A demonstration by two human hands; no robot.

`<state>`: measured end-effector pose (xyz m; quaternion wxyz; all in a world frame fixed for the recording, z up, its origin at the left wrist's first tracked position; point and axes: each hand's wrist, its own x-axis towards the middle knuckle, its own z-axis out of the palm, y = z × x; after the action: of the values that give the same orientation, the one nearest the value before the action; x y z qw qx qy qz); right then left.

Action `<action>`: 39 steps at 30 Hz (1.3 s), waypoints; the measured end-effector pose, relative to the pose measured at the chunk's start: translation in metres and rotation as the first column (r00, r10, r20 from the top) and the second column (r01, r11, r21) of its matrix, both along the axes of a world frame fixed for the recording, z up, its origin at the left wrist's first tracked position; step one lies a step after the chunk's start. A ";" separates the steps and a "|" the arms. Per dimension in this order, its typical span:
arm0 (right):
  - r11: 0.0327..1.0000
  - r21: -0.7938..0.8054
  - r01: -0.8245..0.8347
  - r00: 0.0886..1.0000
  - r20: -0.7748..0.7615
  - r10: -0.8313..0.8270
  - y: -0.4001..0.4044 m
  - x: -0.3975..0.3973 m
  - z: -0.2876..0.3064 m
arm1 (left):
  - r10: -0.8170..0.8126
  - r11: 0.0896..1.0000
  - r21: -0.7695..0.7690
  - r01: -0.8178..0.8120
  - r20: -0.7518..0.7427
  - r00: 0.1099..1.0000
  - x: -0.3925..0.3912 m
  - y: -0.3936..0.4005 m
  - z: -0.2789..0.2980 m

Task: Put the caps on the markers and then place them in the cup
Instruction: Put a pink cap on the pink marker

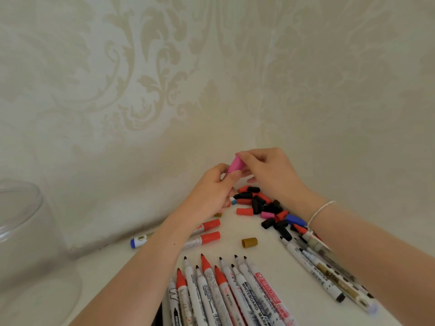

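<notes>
Markers, white-barrelled plastic whiteboard pens with bare red and black tips (226, 292), lie fanned on the pale table nearest the person, with a second loose bunch (329, 271) to the right under the right forearm. Two red-capped markers (208, 231) already lie finished beneath the left arm. Behind them is a heap of small red, black, pink and blue plastic caps (263, 207). Both hands are raised over the heap: the left hand (211, 191) and the right hand (268, 170) together pinch one pink plastic cap (236, 164) between fingertips. A clear glass cup (26, 236) stands well apart at the far left. The markers look light, stiff and smooth; they are probably best held mid-barrel, away from the inky tip.
</notes>
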<state>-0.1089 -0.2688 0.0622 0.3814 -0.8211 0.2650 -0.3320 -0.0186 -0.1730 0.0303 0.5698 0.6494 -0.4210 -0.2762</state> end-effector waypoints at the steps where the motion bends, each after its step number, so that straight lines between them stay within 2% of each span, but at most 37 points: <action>1: 0.999 0.028 -0.016 1.000 -0.010 0.016 -0.007 0.000 0.004 | 0.024 1.000 -0.004 -0.024 0.039 0.999 0.000 -0.001 -0.001; 3: 0.996 0.087 0.013 1.000 -0.009 -0.013 -0.021 -0.001 0.007 | 0.065 0.997 -0.035 -0.063 0.081 0.995 0.001 0.000 0.002; 4: 0.996 0.069 0.062 0.997 -0.053 -0.058 -0.030 -0.003 0.003 | 0.081 0.995 -0.066 -0.077 0.060 0.995 0.003 0.002 0.006; 5: 0.994 -0.008 0.106 0.980 -0.170 -0.106 -0.039 -0.005 -0.003 | 0.092 0.991 -0.101 -0.090 0.013 0.996 0.006 0.005 0.011; 8: 0.980 -0.196 0.048 0.785 -0.599 -0.158 -0.050 -0.009 -0.030 | 0.093 0.981 -0.160 -0.111 -0.113 0.989 0.014 0.014 0.023; 10: 0.974 -0.219 -0.051 0.682 -0.720 -0.126 -0.050 -0.010 -0.044 | 0.058 0.979 -0.179 -0.093 -0.193 0.980 0.015 0.017 0.026; 14: 0.880 -0.417 -0.228 0.551 -0.800 -0.236 -0.047 -0.008 -0.064 | -0.049 0.984 -0.179 -0.016 -0.350 0.936 0.014 0.015 0.027; 18: 0.839 -0.479 -0.257 0.563 -0.780 -0.273 -0.047 -0.005 -0.076 | -0.183 0.959 -0.282 0.030 -0.537 0.823 0.011 0.016 0.031; 20: 0.843 -0.472 -0.256 0.586 -0.770 -0.254 -0.051 -0.004 -0.080 | -0.181 0.949 -0.314 0.006 -0.531 0.828 0.012 0.018 0.031; 22: 0.864 -0.457 -0.211 0.674 -0.708 -0.210 -0.054 -0.001 -0.079 | -0.093 0.957 -0.289 -0.035 -0.418 0.904 0.016 0.017 0.029; 25: 0.908 -0.418 -0.025 0.882 -0.436 -0.177 -0.052 0.002 -0.062 | -0.022 0.950 -0.299 -0.088 -0.346 0.938 0.018 0.018 0.028; 26: 0.934 -0.353 0.056 0.936 -0.308 -0.173 -0.047 0.002 -0.054 | -0.018 0.940 -0.322 -0.110 -0.369 0.929 0.018 0.018 0.028; 28: 0.990 -0.061 0.130 0.990 -0.051 -0.133 -0.035 0.000 -0.037 | 0.028 0.922 -0.346 -0.177 -0.396 0.918 0.019 0.017 0.028; 30: 0.956 0.292 0.033 0.989 0.130 -0.074 -0.023 -0.002 -0.024 | 0.102 0.905 -0.347 -0.248 -0.388 0.916 0.018 0.016 0.027; 32: 0.846 0.526 -0.085 0.966 0.252 -0.060 -0.017 -0.004 -0.017 | 0.179 0.876 -0.360 -0.320 -0.373 0.910 0.018 0.015 0.027; 35: 0.698 0.690 -0.190 0.914 0.384 -0.131 -0.015 -0.007 -0.014 | 0.278 0.835 -0.373 -0.404 -0.348 0.896 0.020 0.015 0.025; 39: 0.592 0.754 -0.284 0.872 0.459 -0.167 -0.014 -0.011 -0.014 | 0.309 0.816 -0.382 -0.434 -0.347 0.886 0.023 0.014 0.023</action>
<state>-0.1199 -0.2833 0.0483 0.7741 -0.4573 0.2530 -0.3573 0.0041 -0.1587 0.0530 0.7990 0.5262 -0.2556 -0.1392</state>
